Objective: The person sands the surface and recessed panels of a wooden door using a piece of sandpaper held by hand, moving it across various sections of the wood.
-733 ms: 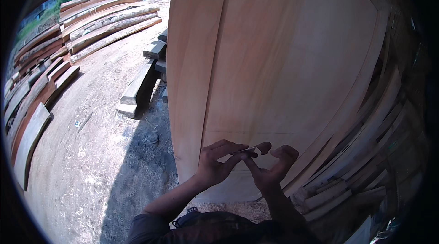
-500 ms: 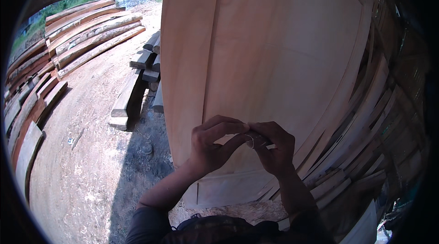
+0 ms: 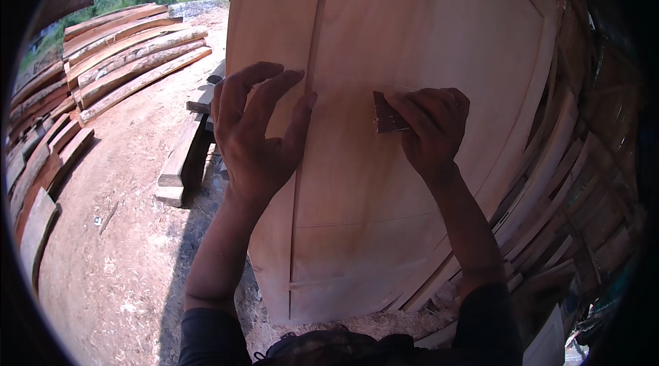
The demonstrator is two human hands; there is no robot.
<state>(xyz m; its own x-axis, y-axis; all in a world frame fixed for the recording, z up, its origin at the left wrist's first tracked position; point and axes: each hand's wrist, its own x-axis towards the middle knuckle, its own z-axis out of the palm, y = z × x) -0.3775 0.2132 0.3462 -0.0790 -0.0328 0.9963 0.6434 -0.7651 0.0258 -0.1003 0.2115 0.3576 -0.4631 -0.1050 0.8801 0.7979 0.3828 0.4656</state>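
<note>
A large pale wooden panel (image 3: 364,181), like a door with a raised frame, lies in front of me. Over it my right hand (image 3: 436,122) is closed around a small dark reddish-brown piece of sandpaper (image 3: 390,117), whose free corner sticks out to the left. My left hand (image 3: 257,129) is raised near the panel's left strip, beside the long groove. Its fingers are apart and slightly bent, with nothing in them. Whether the left fingertips touch the wood I cannot tell.
Stacked sawn planks (image 3: 137,57) lie at the far left, with more boards (image 3: 41,229) nearer. Squared timber (image 3: 182,160) stands beside the panel's left edge. Long strips of wood (image 3: 535,181) lean along the right. Shavings cover the ground (image 3: 123,249).
My hands were together over the panel's near part, fingering the sandpaper. They have parted and moved farther forward, the left one to the left, the right one to the right with the sandpaper.
</note>
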